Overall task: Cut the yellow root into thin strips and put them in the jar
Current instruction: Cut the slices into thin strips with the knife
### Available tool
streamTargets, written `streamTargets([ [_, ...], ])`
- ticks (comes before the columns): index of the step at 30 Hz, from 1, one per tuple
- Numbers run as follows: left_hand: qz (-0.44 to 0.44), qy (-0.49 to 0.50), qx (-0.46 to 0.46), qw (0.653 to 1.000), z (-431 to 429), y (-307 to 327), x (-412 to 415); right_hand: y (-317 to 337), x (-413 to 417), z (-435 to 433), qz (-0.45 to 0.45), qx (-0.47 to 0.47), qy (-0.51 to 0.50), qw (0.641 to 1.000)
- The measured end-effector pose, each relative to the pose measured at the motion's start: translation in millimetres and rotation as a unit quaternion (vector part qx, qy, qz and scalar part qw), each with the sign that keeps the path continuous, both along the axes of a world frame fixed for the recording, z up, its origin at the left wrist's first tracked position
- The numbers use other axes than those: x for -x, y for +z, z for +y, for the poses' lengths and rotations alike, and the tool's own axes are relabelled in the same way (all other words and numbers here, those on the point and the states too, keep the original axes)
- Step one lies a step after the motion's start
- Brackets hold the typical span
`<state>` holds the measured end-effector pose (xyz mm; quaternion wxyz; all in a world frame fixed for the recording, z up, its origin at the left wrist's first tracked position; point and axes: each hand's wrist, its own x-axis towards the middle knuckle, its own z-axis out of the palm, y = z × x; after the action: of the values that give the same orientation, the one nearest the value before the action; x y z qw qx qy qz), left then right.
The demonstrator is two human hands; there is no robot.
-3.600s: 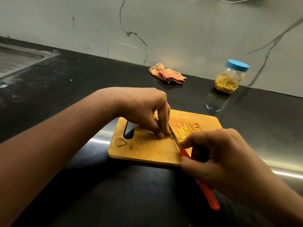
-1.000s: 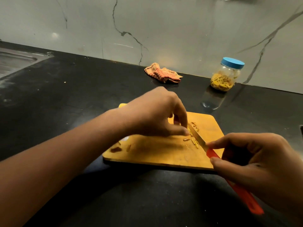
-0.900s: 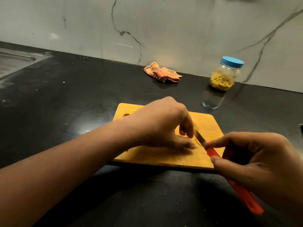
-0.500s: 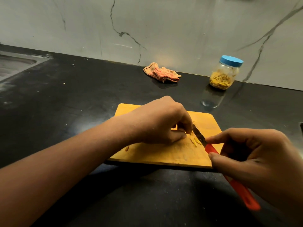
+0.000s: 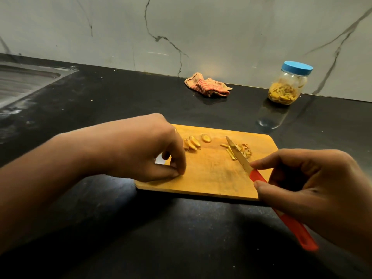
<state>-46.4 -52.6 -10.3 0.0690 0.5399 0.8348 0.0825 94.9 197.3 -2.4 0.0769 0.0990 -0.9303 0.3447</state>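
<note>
Slices of yellow root near cutting board left far corner; strips beside knife blade. Light, stiff, probably slick: pinch across long edges. Handle gripped by right hand; left hand curled, contents undeterminable. Capped jar at worktop rear edge.

Right hand gripping red-handled knife, blade among yellow strips on wooden board; left hand curled beside slices

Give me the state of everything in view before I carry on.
Jar: upright, lid on, part filled.
Knife: in right grip, blade by cut strips.
Slices: uncut, lying on board.
Left grip: fingers curled, tips at board; contents hidden.
Cloth: crumpled by the wall.
</note>
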Motion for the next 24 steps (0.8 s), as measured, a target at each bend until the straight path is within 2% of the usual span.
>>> streamTargets([
  [4,-0.042,0.010,-0.020,0.999,-5.4,5.2,-2.5,0.6,3.7,-0.5,0.001,-0.001,0.006,1.000],
  [9,-0.058,0.086,-0.121,0.987,14.9,12.0,10.6,-2.6,8.3,-3.2,0.023,-0.011,-0.003,1.000],
  [14,-0.046,0.178,-0.102,0.978,52.5,0.6,31.2,-2.6,17.9,-7.3,0.046,-0.010,-0.005,0.999],
  [24,-0.040,0.212,-0.128,0.968,72.7,-13.6,35.7,-5.7,26.0,-6.7,0.051,-0.007,-0.016,0.999],
])
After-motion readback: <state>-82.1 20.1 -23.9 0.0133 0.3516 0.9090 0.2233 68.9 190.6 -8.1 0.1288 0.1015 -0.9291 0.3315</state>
